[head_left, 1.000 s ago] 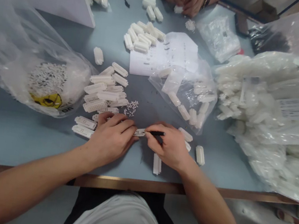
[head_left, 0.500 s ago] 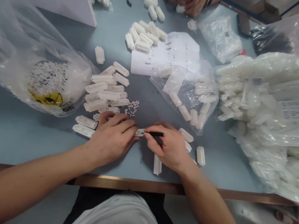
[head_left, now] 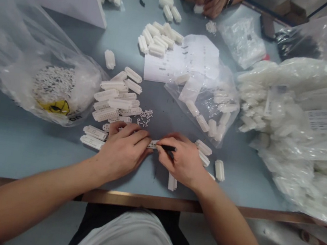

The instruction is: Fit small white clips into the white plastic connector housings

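My left hand (head_left: pixel 126 145) is closed around a white plastic housing with rows of holes (head_left: pixel 152 144) and presses it to the table. Only the right end of that housing shows past my fingers. A slim black pen-like tool (head_left: pixel 168 148) is pinched in my right hand (head_left: pixel 184 158), its tip at the housing's holes; the tip itself is too small to make out. Just beyond my left hand lies a pile of similar white housings (head_left: pixel 114 101), beside a scatter of tiny white pins (head_left: pixel 145 117). More housings (head_left: pixel 204 147) lie right of my right hand, and one (head_left: pixel 172 181) sits partly beneath it.
At left stands a clear bag of small pieces (head_left: pixel 55 83). Printed paper (head_left: pixel 159 67) and a bag of housings (head_left: pixel 205 104) lie ahead; large filled plastic bags (head_left: pixel 304 118) crowd the right. Across the table, another person's hands (head_left: pixel 213 2) work near white pieces.
The black tool in my right hand has shifted and tilted slightly, with less of it showing. My right hand has moved a touch; my left hand stays on the housing.
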`<state>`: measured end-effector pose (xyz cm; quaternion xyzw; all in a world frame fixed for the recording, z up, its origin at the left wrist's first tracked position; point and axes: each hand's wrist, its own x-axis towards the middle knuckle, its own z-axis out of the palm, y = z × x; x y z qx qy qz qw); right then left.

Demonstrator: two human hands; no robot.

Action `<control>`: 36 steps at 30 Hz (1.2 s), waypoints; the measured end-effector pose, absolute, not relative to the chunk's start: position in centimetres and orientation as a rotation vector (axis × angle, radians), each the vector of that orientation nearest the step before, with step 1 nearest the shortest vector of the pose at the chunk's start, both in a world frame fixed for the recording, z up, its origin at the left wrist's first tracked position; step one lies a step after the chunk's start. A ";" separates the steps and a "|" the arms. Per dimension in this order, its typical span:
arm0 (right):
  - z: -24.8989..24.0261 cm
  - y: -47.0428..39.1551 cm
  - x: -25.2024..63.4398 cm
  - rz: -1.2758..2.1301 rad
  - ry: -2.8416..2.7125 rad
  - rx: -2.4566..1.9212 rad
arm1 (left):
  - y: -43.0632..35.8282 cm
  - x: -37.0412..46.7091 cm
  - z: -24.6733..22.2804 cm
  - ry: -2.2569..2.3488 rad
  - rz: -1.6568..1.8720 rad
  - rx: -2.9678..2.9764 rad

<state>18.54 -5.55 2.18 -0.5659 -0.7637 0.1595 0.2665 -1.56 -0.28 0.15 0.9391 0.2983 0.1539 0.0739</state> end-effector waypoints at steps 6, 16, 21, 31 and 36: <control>2.6 -5.5 18.9 0.532 -1.993 -1.540 | -0.2 -1.6 0.1 0.881 0.500 2.826; 2.7 -5.5 18.8 0.521 -1.988 -1.544 | -0.3 -1.5 0.3 0.891 0.483 2.828; 2.6 -5.4 18.7 0.467 -2.001 -1.515 | -0.3 -1.5 0.3 0.886 0.487 2.833; 2.3 -5.5 18.5 0.458 -2.085 -1.573 | -0.3 -1.5 0.2 0.885 0.494 2.815; 2.4 -5.5 18.6 0.473 -2.091 -1.569 | -0.3 -1.5 0.3 0.887 0.463 2.805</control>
